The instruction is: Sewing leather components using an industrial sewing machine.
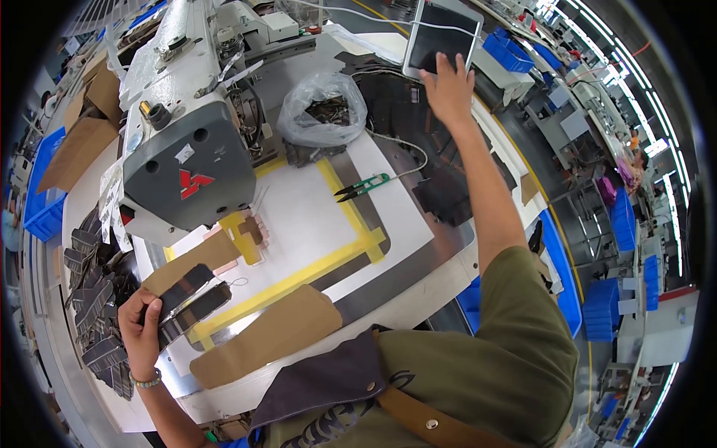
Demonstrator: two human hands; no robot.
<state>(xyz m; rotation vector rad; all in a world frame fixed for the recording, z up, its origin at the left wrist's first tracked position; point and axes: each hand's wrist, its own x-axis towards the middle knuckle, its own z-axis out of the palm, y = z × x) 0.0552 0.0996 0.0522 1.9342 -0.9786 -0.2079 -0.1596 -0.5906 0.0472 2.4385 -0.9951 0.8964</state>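
My left hand (pixel 140 322) pinches dark strap-like pieces (pixel 188 293) between thumb and fingers, and a loose thread trails from them. They hang over the near left corner of a white work plate edged with yellow tape (pixel 278 300). My right hand (pixel 451 95) is stretched far out, fingers spread, over the lower part of a touchscreen panel (pixel 442 36); whether a fingertip presses it I cannot tell. Between the hands stands a large sewing machine head (pixel 187 160), with a yellow piece (pixel 243 237) under it on the plate.
Green-handled thread snips (pixel 366 186) lie on the plate, tied to a cord. Behind them are a clear plastic bag (pixel 293 119) of small dark parts and dark sheets (pixel 399 112). Finished-looking strips (pixel 97 299) pile up at left. Brown cardboard (pixel 269 336) lies in front.
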